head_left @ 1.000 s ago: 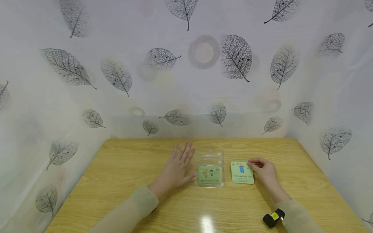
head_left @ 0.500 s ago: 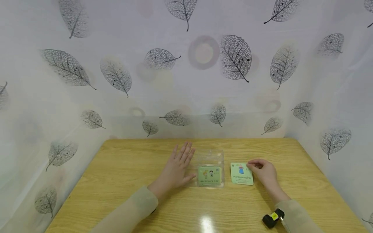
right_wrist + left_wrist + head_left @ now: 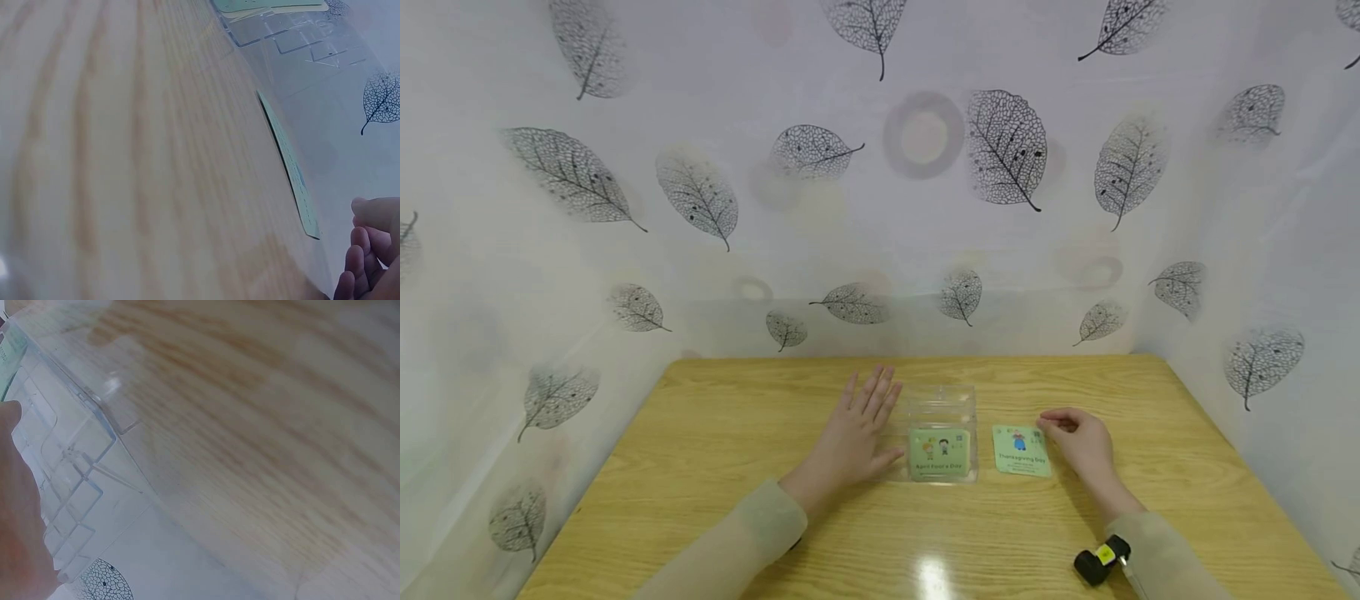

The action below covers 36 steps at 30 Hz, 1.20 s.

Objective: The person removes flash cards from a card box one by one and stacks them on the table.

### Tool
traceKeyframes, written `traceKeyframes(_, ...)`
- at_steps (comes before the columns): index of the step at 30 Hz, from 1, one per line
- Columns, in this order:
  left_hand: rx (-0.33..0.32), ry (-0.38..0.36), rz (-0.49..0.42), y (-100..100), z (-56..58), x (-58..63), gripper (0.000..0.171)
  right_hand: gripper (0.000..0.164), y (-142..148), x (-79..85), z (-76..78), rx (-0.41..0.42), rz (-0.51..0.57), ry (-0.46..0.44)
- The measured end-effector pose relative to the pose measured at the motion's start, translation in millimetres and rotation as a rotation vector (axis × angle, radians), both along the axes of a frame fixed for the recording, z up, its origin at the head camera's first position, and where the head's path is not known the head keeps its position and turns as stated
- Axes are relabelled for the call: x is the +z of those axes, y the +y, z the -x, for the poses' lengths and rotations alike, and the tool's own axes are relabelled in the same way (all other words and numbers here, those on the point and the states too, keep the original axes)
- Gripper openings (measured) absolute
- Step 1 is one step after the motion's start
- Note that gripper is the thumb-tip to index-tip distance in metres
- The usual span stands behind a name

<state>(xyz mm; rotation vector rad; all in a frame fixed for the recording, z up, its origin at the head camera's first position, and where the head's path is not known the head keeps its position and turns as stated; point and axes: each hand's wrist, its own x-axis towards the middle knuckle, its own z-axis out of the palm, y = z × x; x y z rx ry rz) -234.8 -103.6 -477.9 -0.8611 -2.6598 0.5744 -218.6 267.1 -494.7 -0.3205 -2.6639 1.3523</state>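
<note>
My left hand lies with fingers spread on the left of a clear plastic box, its thumb right at the box's side. Inside the box sits a stack of green cards, the top one reading April Fool's Day. A single green Thanksgiving Day card lies flat on the table to the right of the box. My right hand is beside this card's upper right corner, thumb and forefinger brought close together. In the right wrist view the fingertips stand apart from the card with nothing between them.
The box's clear lid section stands behind the cards. A wooden table is bordered by a white curtain printed with dark leaves. A black device with a yellow label is at the right wrist.
The Thanksgiving Day card, pinched at its corner earlier, has been let go and lies flat, slightly left of and lower than before. The left hand stays put.
</note>
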Motion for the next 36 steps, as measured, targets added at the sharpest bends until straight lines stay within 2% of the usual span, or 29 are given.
traceKeyframes(21, 0.001, 0.022, -0.005, 1.0, 1.6, 2.4, 0.101, 0.034, 2.8, 0.7, 3.6, 0.009, 0.031, -0.003)
traceKeyframes(29, 0.006, -0.018, -0.003, 1.0, -0.9, 3.3, 0.102, 0.034, -0.7, 2.8, 1.3, 0.026, 0.063, 0.000)
traceKeyframes(36, 0.008, -0.010, -0.002, 0.8, -1.8, 2.2, 0.102, 0.033, -5.1, 3.9, -1.8, 0.035, 0.088, 0.008)
